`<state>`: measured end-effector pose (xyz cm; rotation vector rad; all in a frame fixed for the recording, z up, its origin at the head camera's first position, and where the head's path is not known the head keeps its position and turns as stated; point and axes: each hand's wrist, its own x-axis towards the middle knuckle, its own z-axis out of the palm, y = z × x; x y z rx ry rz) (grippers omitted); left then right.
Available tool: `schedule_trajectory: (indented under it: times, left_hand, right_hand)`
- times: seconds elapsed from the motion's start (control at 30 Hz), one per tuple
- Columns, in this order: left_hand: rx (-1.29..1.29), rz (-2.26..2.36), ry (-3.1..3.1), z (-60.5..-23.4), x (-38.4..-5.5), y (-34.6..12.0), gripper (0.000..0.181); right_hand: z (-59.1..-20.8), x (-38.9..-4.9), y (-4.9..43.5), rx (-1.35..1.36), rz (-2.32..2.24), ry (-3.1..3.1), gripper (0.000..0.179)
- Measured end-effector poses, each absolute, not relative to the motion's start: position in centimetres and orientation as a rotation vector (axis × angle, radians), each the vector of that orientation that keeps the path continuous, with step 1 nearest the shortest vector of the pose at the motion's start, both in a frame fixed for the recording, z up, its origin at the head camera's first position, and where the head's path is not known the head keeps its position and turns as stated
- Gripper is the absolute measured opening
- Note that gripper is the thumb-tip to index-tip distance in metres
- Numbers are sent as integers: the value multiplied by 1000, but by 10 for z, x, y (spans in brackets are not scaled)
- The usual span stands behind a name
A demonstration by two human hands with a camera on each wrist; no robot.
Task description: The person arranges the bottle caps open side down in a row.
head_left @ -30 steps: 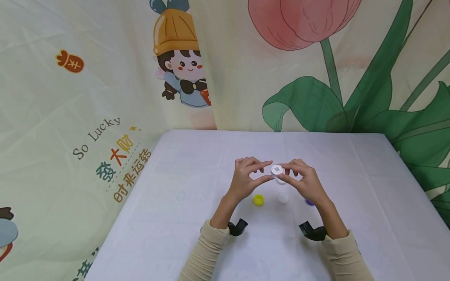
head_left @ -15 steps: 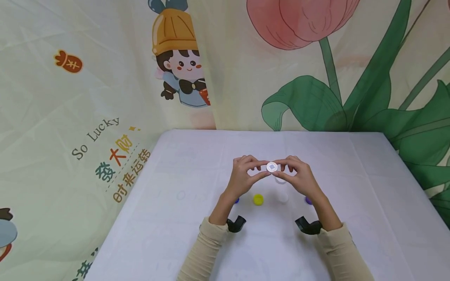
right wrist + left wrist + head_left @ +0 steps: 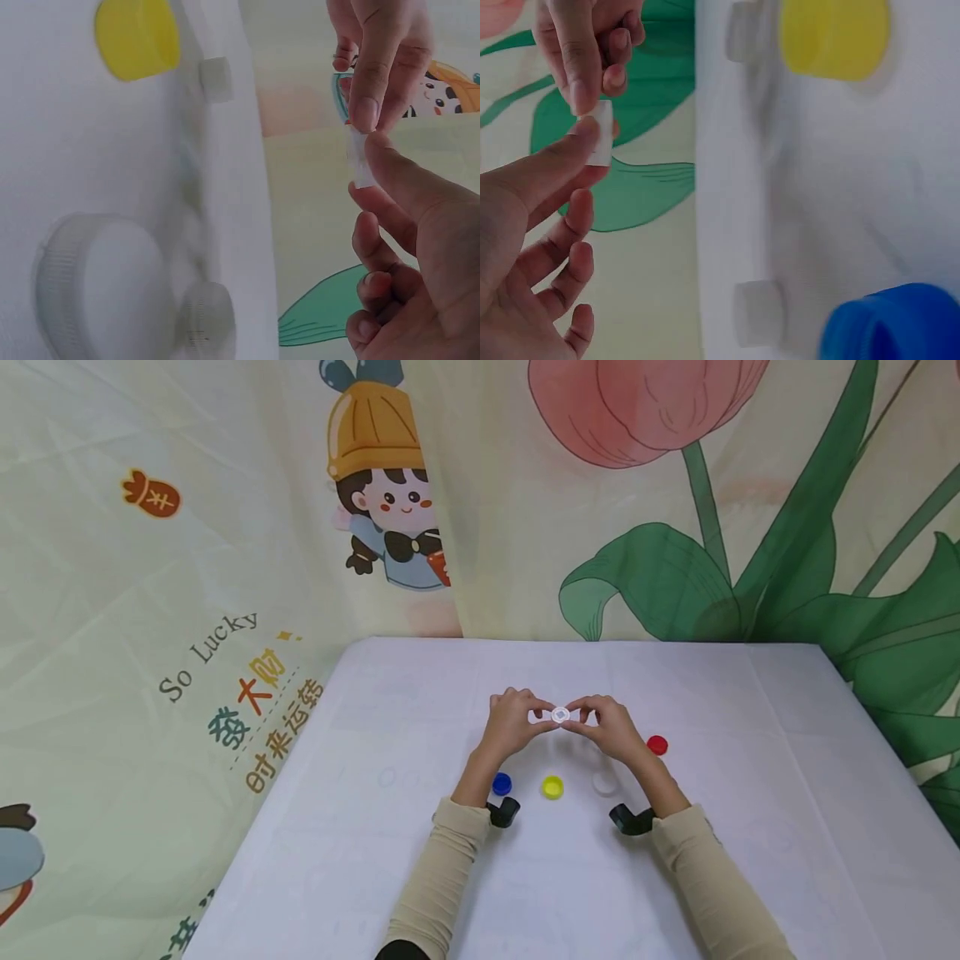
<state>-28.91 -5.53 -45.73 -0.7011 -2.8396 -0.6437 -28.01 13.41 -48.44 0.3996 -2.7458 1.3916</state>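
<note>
A small white bottle cap (image 3: 560, 715) with a cross-shaped mark on its top is held above the table between both hands. My left hand (image 3: 513, 723) pinches one side of it between thumb and index finger. From the opposite side my right hand (image 3: 609, 725) pinches it the same way. In the left wrist view the cap (image 3: 602, 135) shows edge-on, largely covered by fingertips. The right wrist view likewise shows only a strip of the cap (image 3: 358, 159). Below the hands, a blue cap (image 3: 502, 784), a yellow cap (image 3: 552, 787) and a white cap (image 3: 604, 782) lie on the table.
A red cap (image 3: 657, 745) lies beside the right forearm. Smaller pale caps, such as one cap (image 3: 759, 313) in the left wrist view, stand farther back. The white-covered table (image 3: 420, 710) ends at a printed cloth backdrop (image 3: 495, 527).
Both hands have drawn together, and the white cap has moved left. My left thumb and index finger have closed onto it. The blue and red caps have come into view; the purple one is hidden.
</note>
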Motion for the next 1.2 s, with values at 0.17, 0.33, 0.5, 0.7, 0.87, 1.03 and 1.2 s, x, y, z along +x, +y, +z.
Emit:
schedule_trajectory:
  times: [0.17,0.33,0.5,0.7,0.87,1.03,1.2]
  left_hand:
    - [-669,-438,-3001,-473,-295,-52,31]
    - [-627,-347,-3050,-486,-301,-49,29]
    - [-592,-261,-3073,-495,-304,-45,27]
    - [-578,-168,-3072,-499,-303,-42,25]
    - [-563,-128,-3071,-497,-299,-46,35]
    - [-582,-186,-3076,-485,-287,-57,44]
    - [-729,-337,-3038,-472,-272,-66,42]
  right_hand:
    - [-502,-286,126,395,1209,-2898,31]
    - [-511,-289,120,430,1017,-2952,28]
    - [-518,-290,115,408,925,-3005,27]
    - [-519,-287,113,461,784,-3005,28]
    - [-513,-282,116,473,719,-3021,36]
    - [-504,-268,126,441,797,-3026,41]
    - [-492,-254,132,451,894,-2984,39]
